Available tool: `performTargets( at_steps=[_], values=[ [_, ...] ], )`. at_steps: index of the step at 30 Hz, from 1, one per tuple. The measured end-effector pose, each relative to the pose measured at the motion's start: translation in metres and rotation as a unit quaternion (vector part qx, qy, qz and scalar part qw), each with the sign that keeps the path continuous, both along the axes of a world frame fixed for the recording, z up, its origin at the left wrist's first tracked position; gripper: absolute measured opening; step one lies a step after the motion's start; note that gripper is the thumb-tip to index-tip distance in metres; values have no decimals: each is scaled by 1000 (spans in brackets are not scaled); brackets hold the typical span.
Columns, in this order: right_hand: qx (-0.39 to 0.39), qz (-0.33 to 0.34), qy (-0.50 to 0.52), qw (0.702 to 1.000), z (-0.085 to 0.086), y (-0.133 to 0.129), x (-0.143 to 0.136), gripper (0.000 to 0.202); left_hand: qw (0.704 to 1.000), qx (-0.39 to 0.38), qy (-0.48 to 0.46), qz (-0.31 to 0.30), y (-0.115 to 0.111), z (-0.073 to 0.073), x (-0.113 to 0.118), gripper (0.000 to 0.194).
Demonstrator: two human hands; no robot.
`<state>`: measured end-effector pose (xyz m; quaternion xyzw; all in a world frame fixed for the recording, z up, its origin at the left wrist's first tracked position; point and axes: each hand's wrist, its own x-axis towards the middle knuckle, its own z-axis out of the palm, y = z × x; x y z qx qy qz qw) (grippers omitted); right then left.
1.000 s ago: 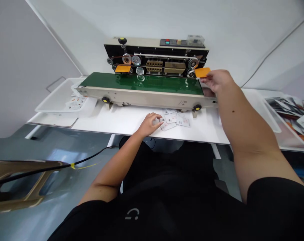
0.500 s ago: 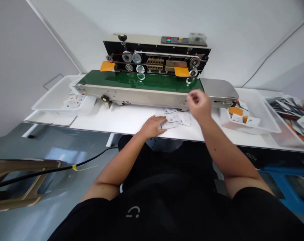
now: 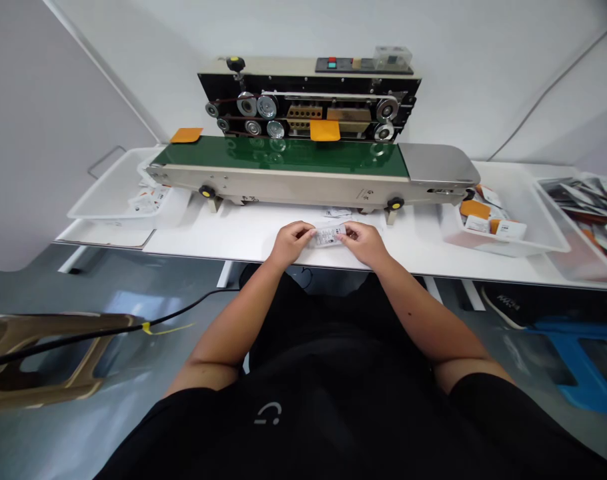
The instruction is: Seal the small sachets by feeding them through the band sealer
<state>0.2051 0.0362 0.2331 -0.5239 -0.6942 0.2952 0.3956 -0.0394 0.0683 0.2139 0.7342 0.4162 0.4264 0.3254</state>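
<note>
Packet point(image 3: 329, 236) between both hands' fingers point(image 3: 305, 231)

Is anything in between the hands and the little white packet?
Nothing I can see. The left hand and right hand both touch the white packet, pinching its opposite ends.

Ends of the held packet point(image 3: 329, 235) covered by the fingers of the left hand point(image 3: 289, 244) and right hand point(image 3: 365, 244); its print is too small to read. Loose packets point(image 3: 337, 213) just beyond the grip, partly hidden. Far right of the grip, outer bin point(image 3: 578, 262) and blue stool point(image 3: 581, 363) cut off; far left, tan stool point(image 3: 33, 325) likewise.
</note>
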Motion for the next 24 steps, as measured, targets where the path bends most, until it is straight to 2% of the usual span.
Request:
performTargets(
  at_steps=[4,8,11,15,17,20,22,24],
  values=[
    [-70,-22,174,982,7,3,-4,35,994,-90,-65,-14,4,-3,-1,37],
    [-106,-25,252,962,10,3,-11,42,984,-133,-112,-40,3,-4,1,43],
    [-106,-11,236,966,19,5,-11,37,982,-137,-105,-81,0,-2,2,44],
    [-36,-3,115,993,40,9,-4,25,981,-142,-92,-98,-2,-2,3,42],
    [-19,27,47,998,47,9,-4,24,979,-147,-97,-98,-2,-3,2,40],
    [-38,75,-6,996,49,7,-9,19,980,-142,-101,-98,-1,-5,1,38],
    [-44,57,-1,997,51,10,-7,14,986,-112,-75,-99,0,-4,1,35],
    [-17,1,43,999,62,20,6,13,994,-50,-14,-98,0,-2,1,33]
  ],
)
